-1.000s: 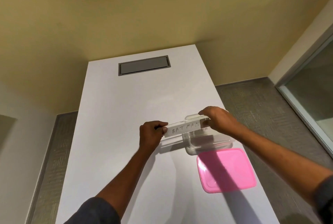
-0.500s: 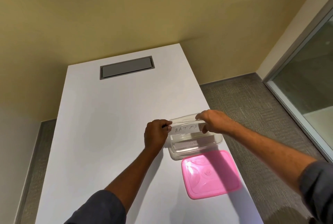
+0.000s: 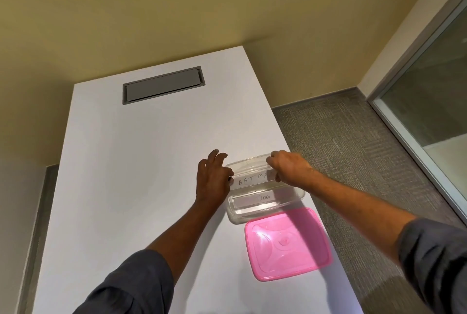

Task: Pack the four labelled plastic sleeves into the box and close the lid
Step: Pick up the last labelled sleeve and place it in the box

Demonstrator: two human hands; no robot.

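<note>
Two sleeves show: DOG (image 3: 262, 198) lies in the box (image 3: 235, 215), your right fingers (image 3: 272, 160) pinch BATMAN (image 3: 252, 181) at its rim, left fingers (image 3: 214, 156) splayed, hold unclear; lower it flat.

Looks like an office meeting room. White table (image 3: 126, 162) with a grey cable hatch (image 3: 163, 85) near its far edge. Grey carpet (image 3: 353, 141), glass partition (image 3: 429, 101).

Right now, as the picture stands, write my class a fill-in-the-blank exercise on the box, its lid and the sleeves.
1. The lid lies on the table, and its colour is ____.
2. The lower sleeve in the box is labelled ____.
3. The right hand pinches the upper sleeve, so ____ sleeves show in all.

Missing words: pink; DOG; two.
</note>
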